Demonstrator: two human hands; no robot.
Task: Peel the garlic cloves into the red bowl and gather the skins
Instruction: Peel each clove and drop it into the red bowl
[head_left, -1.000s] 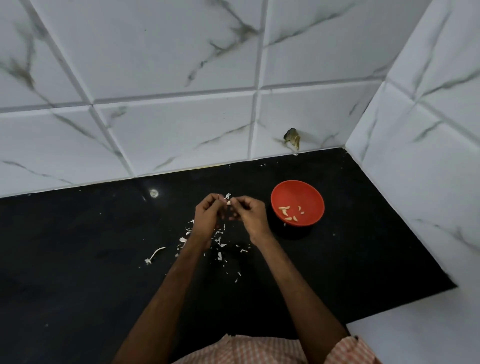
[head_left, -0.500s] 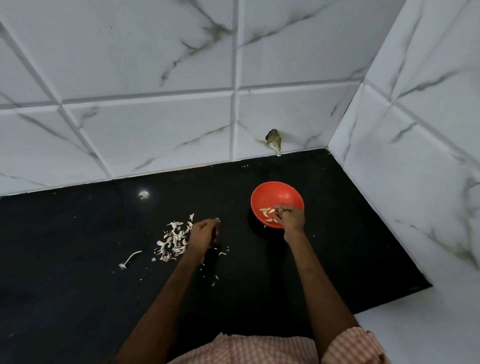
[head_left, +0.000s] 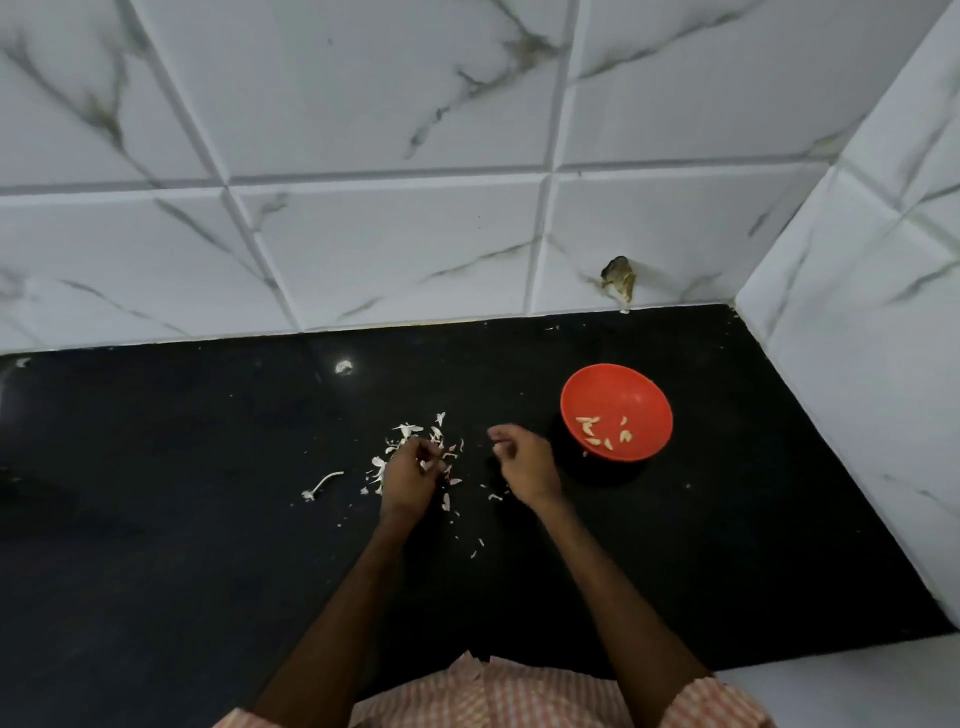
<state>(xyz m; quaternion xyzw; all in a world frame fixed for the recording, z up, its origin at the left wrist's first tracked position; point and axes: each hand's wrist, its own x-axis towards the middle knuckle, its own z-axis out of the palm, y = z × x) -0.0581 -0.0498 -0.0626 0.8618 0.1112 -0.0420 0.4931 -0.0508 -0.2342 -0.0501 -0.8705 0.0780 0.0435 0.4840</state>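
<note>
"Looking past the checked shirt (head_left: 493, 696) at the near edge, which hand is closer to the skins?"

"The left hand (head_left: 413, 475). It sits right on the skins (head_left: 410, 431). The heap fans out from its knuckles toward twelve and ten o'clock, and loose flakes (head_left: 445, 501) trail back toward five, between the forearms."

"Is it holding any?"

"Its fingers are curled down into the heap with white showing among them, but I can't tell whether they pinch anything."

"And the right hand (head_left: 524, 462)?"

"At three o'clock of the left, apart from it. The fingers are loosely bent, with nothing in them that I can see."

"That long white bit?"

"A stalk (head_left: 323, 483), at nine o'clock of the left hand, clear of the heap. It runs lengthwise from eight to two."

"Where is the garlic?"

"The cloves (head_left: 597, 434) lie in the red bowl (head_left: 618, 374), at two o'clock of the right hand, near but not touching, on the black counter (head_left: 208, 519). Beyond it is the tiled wall (head_left: 395, 249)."

"So what's next?"

"Gathering, I'd guess. The left hand has the heap, and the right could rake the strays at its seven o'clock over toward nine."
</note>
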